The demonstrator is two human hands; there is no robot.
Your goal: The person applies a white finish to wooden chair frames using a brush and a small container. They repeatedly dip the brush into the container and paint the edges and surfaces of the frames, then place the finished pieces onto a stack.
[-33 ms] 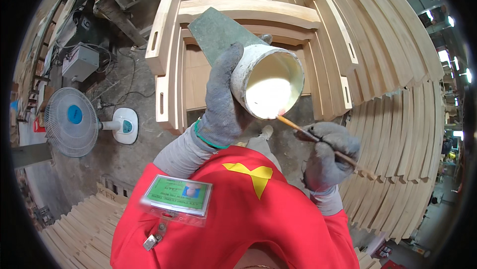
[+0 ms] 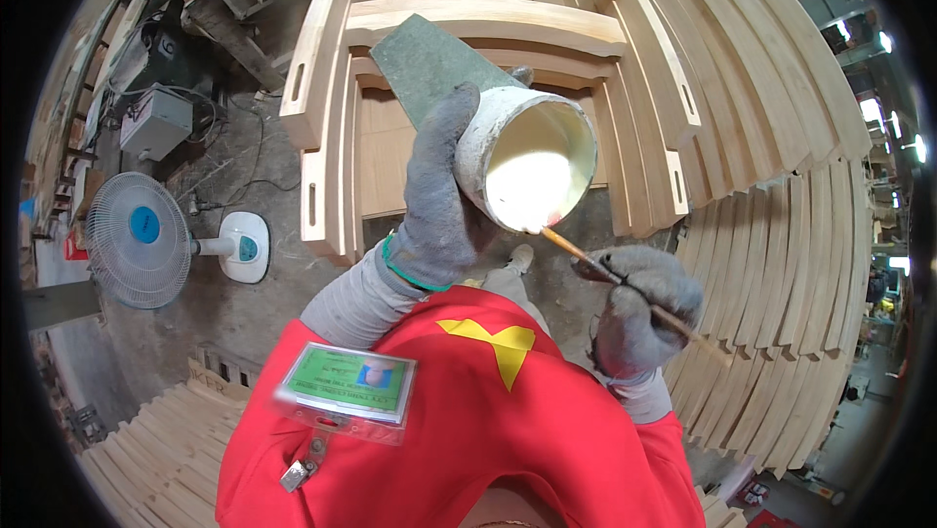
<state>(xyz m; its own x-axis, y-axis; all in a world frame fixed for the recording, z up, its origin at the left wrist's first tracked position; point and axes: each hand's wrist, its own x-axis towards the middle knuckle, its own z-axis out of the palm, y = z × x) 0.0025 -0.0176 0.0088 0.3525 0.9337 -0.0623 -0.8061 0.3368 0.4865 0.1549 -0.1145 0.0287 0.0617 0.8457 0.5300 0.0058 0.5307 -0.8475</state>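
Note:
My left hand [image 2: 434, 182], in a grey glove with a green cuff edge, is closed around a whitish round cup [image 2: 475, 142]. The cup tilts so that its mouth faces me, and white liquid [image 2: 527, 182] shows inside. A flat grey-green piece [image 2: 439, 60] with straight edges sticks out beyond that hand, against the cup; how it is held is hidden. My right hand [image 2: 644, 308], also gloved in grey, pinches a thin wooden stick [image 2: 576, 252]. The stick's far end meets the cup's lower rim; whether it has bristles I cannot tell.
Curved-slat wooden frames [image 2: 488, 19] with slotted ends stand right beyond the cup. Stacked wooden parts [image 2: 771, 255] rise along the right, and more wooden pieces [image 2: 166, 450] lie at the lower left. A fan [image 2: 142, 235] and a grey box [image 2: 158, 125] are on the left.
My right hand and the stick have shifted slightly left. The stick's tip stays at the cup's rim, and the cup is nearly unmoved.

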